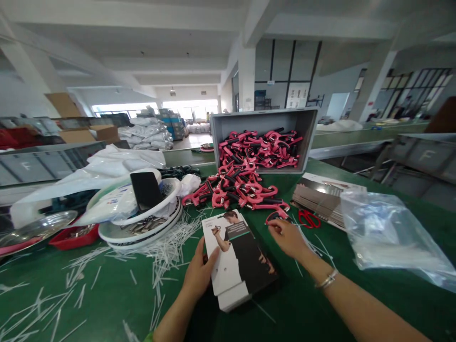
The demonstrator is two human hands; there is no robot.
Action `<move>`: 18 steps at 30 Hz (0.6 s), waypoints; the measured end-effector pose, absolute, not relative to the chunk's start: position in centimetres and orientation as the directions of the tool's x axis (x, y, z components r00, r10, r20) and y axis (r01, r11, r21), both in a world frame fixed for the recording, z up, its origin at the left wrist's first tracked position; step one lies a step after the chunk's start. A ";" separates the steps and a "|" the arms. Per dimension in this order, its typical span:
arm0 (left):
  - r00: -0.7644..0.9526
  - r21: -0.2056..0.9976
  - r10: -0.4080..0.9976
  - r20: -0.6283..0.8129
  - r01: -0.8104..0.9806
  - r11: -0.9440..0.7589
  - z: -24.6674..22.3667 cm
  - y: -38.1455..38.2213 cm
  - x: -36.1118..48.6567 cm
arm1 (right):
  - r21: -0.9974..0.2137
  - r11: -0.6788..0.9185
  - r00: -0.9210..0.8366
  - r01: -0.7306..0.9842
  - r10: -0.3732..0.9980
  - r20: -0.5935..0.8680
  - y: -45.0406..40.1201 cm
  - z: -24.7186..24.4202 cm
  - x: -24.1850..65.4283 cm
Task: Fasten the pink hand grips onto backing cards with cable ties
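While the left grip (199, 271) clasps the printed box (237, 256) steady, the right grip (288, 239), released, hovers just beside a pink handle (276, 217).

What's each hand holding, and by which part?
The left hand grips a cardboard box by its left edge; the right hand shows no clear hold, near a pink hand grip.

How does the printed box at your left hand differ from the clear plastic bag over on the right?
The printed box is opaque, black and white with a photo on it, while the clear plastic bag is see-through. The box keeps straight edges; the bag lies in loose, crumpled folds. The left hand grips the box, but no hand touches the bag. Both lie on the green table.
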State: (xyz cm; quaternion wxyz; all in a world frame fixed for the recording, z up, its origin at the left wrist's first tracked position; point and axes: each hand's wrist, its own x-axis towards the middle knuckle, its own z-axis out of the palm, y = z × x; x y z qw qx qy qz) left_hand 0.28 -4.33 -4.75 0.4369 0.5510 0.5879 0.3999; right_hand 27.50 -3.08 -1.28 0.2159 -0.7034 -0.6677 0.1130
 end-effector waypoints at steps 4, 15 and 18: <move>0.034 0.896 0.999 0.027 0.442 -0.040 -4.9 -2.9 1.1 | -0.211 -0.076 0.098 0.975 0.991 0.095 -1.3 -0.3 32.2; 0.013 0.912 1.000 0.014 0.409 -0.018 -5.2 -1.6 2.2 | 0.025 -0.001 0.000 1.000 1.000 0.026 -1.0 0.7 33.2; -0.023 0.940 0.999 0.026 0.340 -0.017 -5.1 -1.0 2.5 | -0.029 -0.065 0.066 0.997 0.997 0.039 -1.5 2.0 34.1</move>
